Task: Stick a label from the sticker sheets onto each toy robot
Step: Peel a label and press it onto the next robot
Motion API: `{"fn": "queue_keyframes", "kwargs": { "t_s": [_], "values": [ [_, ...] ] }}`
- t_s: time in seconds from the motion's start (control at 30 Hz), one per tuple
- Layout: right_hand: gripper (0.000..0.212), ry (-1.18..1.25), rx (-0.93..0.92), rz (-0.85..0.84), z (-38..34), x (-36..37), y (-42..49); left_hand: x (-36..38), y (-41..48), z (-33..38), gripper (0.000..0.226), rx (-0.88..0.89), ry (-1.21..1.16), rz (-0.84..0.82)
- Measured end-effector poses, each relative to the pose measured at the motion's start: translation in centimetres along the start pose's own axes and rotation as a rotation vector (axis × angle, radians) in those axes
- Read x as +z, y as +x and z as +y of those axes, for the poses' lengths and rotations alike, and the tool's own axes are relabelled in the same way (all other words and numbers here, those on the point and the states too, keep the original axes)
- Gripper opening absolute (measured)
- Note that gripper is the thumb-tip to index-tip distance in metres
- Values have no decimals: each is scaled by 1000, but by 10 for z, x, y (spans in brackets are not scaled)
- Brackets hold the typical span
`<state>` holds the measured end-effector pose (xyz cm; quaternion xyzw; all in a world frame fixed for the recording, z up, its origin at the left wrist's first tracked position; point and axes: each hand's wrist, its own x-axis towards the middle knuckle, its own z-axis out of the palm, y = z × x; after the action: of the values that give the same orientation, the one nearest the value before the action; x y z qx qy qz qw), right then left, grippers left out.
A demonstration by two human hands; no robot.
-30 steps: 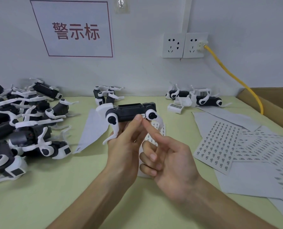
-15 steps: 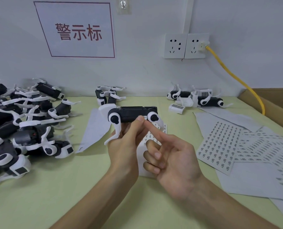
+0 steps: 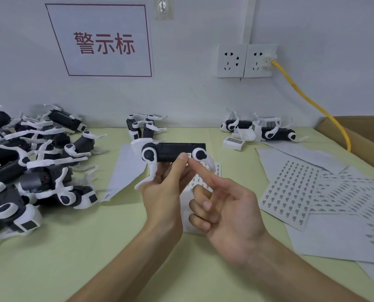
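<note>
My left hand [image 3: 166,192] grips one toy robot [image 3: 175,151] above the table [image 3: 94,247] while my right hand [image 3: 229,210] presses its label [image 3: 188,155] on with a straight forefinger (other fingers curled, empty); the pile [image 3: 40,166] at left likely awaits labels.

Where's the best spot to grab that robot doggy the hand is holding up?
Grab the toy robot by its long black middle, coming up from underneath as the left hand does. That part is straight and chunky, while the white legs are thin, curved and stick out. It also leaves the side with the label free.
</note>
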<state>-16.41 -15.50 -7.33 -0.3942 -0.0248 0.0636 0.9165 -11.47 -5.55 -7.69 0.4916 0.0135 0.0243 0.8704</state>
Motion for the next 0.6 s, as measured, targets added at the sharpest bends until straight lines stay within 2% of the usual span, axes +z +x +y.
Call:
{"fn": "queue_keyframes", "kwargs": {
  "t_s": [0.17, 0.33, 0.47, 0.6],
  "values": [
    [44, -135, -105, 57, 3, 2, -1, 1, 1, 0, 19, 4, -14, 28],
    [29, -328, -365, 198, 0, -1, -3, 1, 8, 4, 23, 22, -52, 82],
    [23, -551, -544, 382, -11, -3, -1, 1, 8, 3, 21, 26, 1, 11],
    [35, -772, -569, 350, -12, -5, 3, 1, 4, 0, 26, 18, 30, -106]
  ]
}}
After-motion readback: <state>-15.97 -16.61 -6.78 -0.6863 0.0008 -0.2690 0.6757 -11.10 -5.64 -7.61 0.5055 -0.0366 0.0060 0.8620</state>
